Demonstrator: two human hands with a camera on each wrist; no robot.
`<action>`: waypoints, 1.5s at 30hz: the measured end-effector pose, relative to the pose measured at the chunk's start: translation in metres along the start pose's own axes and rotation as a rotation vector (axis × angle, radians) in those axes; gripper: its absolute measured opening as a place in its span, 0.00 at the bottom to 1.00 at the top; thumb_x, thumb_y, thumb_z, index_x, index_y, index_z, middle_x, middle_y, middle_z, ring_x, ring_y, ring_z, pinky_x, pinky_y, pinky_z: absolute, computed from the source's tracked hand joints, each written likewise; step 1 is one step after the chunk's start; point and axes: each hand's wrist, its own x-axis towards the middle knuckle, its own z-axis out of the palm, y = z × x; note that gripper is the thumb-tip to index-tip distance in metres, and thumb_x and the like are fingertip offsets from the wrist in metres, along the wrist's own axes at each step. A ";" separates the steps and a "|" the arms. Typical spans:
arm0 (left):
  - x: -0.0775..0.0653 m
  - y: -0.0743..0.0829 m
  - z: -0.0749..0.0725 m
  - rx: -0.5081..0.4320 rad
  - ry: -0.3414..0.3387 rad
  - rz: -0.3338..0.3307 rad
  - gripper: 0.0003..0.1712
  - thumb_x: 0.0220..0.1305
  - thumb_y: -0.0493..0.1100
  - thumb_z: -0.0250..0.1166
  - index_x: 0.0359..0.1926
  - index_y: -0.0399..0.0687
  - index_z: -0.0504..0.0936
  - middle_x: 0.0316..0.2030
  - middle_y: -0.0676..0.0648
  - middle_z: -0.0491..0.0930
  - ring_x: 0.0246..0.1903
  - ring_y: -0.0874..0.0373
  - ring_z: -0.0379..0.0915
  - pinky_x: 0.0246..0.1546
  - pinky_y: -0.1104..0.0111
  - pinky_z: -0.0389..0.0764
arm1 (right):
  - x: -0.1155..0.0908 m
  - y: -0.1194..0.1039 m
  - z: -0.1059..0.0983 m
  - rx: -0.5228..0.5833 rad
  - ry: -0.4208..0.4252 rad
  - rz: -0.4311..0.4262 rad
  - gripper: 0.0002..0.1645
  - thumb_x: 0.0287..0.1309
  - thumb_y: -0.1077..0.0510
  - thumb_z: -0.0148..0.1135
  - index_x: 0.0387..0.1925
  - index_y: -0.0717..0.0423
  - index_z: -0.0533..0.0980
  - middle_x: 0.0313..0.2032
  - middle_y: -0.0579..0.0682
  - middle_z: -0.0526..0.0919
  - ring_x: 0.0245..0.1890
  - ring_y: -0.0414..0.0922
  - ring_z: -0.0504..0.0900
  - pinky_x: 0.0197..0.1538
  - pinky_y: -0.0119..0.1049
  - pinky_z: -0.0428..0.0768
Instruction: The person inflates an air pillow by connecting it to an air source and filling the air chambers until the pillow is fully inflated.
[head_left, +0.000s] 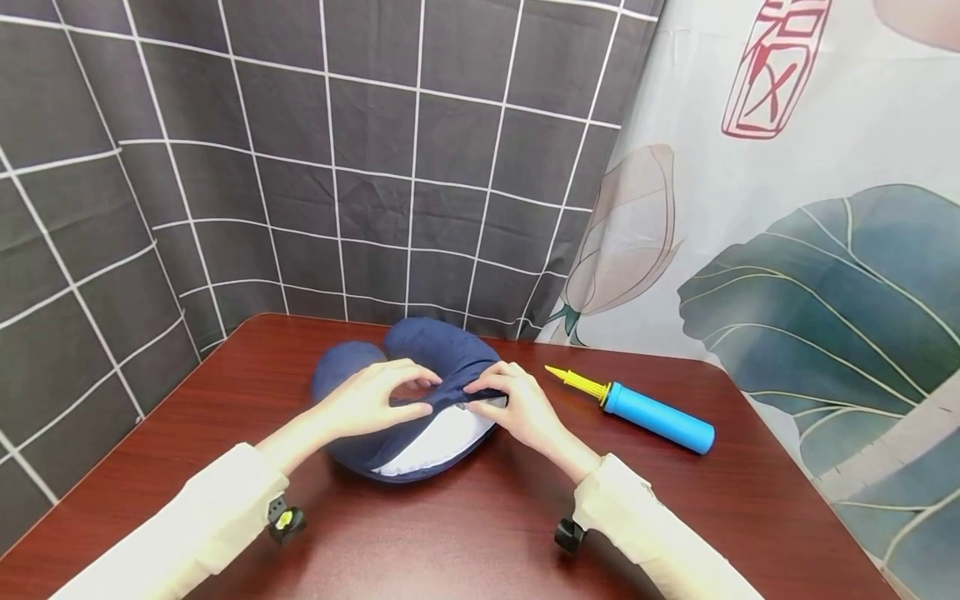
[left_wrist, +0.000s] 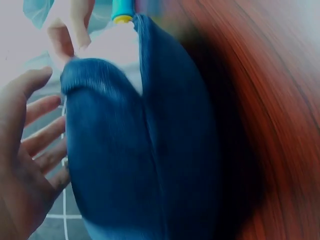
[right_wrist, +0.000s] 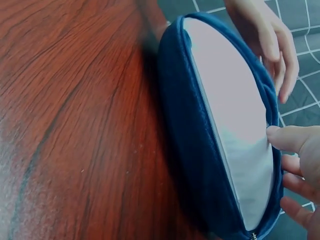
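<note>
A navy U-shaped neck pillow (head_left: 431, 337) lies on the table, its cover unzipped along the near side. White inner material (head_left: 442, 442) shows through the gap. The right hand (head_left: 525, 408) pinches the upper edge of the cover, thumb on the white side and fingers behind, as the right wrist view shows. Over the pillow's middle is the left hand (head_left: 375, 398); in the left wrist view its fingers (left_wrist: 47, 135) are spread beside the cover and grip nothing. A zipper pull (right_wrist: 253, 236) sits at the opening's lower end in the right wrist view.
A blue hand pump (head_left: 660, 421) with a yellow nozzle lies to the right of the pillow on the red-brown wooden table (head_left: 450, 542). Behind the table hang a grey grid-patterned curtain (head_left: 375, 200) and a white leaf-printed cloth (head_left: 697, 100).
</note>
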 end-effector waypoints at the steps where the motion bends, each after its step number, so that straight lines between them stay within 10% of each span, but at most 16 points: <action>1: -0.003 -0.002 -0.002 0.016 0.003 0.018 0.22 0.60 0.52 0.70 0.54 0.55 0.82 0.48 0.55 0.84 0.48 0.62 0.81 0.52 0.64 0.81 | 0.000 0.001 0.001 -0.006 0.004 -0.009 0.12 0.50 0.55 0.76 0.39 0.43 0.87 0.37 0.43 0.83 0.42 0.41 0.76 0.44 0.34 0.77; 10: -0.021 -0.016 -0.010 0.118 0.002 0.195 0.18 0.57 0.50 0.72 0.49 0.59 0.84 0.43 0.59 0.83 0.45 0.64 0.76 0.52 0.62 0.75 | -0.001 0.002 0.005 -0.118 0.048 -0.079 0.06 0.53 0.57 0.73 0.34 0.43 0.87 0.34 0.41 0.82 0.39 0.39 0.75 0.39 0.31 0.76; 45: -0.024 -0.014 -0.008 0.124 -0.024 0.120 0.20 0.54 0.55 0.73 0.48 0.62 0.85 0.43 0.60 0.83 0.45 0.64 0.76 0.51 0.63 0.75 | -0.033 0.009 -0.002 0.047 -0.087 -0.075 0.02 0.57 0.55 0.70 0.33 0.46 0.83 0.34 0.39 0.83 0.40 0.40 0.78 0.44 0.31 0.76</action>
